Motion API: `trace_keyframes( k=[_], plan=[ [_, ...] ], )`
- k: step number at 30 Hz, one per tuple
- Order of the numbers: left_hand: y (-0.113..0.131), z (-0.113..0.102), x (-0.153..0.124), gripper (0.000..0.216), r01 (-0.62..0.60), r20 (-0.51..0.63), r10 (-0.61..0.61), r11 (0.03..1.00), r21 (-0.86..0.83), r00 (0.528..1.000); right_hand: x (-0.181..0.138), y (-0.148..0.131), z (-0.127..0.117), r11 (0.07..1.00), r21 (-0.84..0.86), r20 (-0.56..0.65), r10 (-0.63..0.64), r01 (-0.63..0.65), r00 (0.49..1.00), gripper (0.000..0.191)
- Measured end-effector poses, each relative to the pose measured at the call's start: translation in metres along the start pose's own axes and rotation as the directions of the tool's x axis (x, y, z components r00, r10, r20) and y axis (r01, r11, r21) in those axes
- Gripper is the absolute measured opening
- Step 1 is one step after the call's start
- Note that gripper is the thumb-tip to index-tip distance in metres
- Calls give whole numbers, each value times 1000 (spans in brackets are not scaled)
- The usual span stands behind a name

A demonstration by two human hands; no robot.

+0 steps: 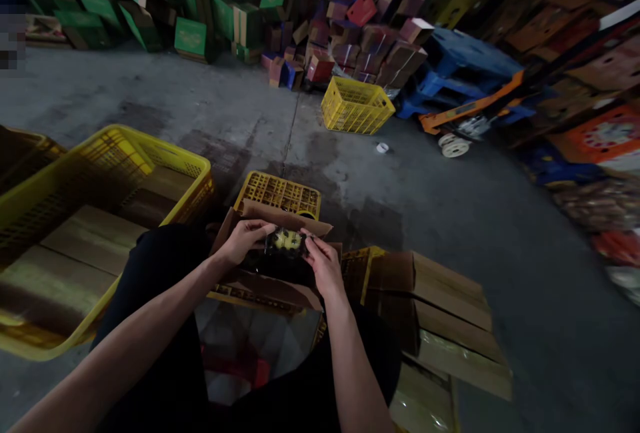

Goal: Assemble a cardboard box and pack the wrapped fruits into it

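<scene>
Between my two hands is a small dark plastic pack (pixel 289 241) with pale yellow-green contents and a shiny clear surface. My left hand (pixel 246 239) pinches its left end, and my right hand (pixel 323 259) grips its right end. Just below the pack is an open cardboard box (pixel 280 287), its flaps folded outward and a dark, shiny lining or contents inside. The box rests on an upturned yellow plastic crate (pixel 277 194) between my knees. What exactly the pack contains is too small to make out.
At left, a large yellow crate (pixel 107 136) holds closed cardboard boxes. More long cartons (pixel 450 293) are stacked at right. Farther off stand a yellow basket (pixel 357 106), an orange pallet jack (pixel 473 109), blue pallets (pixel 465 53) and piled green boxes (pixel 190 38). A white roll (pixel 383 147) lies on the floor.
</scene>
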State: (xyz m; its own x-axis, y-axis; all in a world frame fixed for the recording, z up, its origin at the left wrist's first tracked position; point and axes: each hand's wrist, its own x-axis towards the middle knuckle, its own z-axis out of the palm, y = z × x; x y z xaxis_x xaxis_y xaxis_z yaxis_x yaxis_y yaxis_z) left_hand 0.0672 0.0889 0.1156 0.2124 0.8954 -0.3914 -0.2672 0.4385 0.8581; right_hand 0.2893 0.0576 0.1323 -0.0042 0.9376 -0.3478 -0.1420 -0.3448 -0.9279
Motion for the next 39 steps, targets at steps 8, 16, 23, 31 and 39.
trace_keyframes(
  k=[8,16,23,31,39],
  plan=[
    [4,2,-2,46,-21,-29,20,1000,-17,999,3,0,1,1000,19,-42,-3,4,999,44],
    [6,10,-7,37,-49,63,52,997,-54,997,9,13,4,989,139,-143,60,-40,988,46],
    [9,13,-9,35,-82,95,86,996,-45,992,17,31,20,968,221,-96,147,-123,984,41],
    [-2,14,-8,35,-76,159,82,996,-42,984,20,40,22,968,176,-69,194,-179,979,39],
    [-4,16,-9,34,-47,194,59,997,-65,979,23,44,21,967,189,-88,190,-171,978,39]
  ],
)
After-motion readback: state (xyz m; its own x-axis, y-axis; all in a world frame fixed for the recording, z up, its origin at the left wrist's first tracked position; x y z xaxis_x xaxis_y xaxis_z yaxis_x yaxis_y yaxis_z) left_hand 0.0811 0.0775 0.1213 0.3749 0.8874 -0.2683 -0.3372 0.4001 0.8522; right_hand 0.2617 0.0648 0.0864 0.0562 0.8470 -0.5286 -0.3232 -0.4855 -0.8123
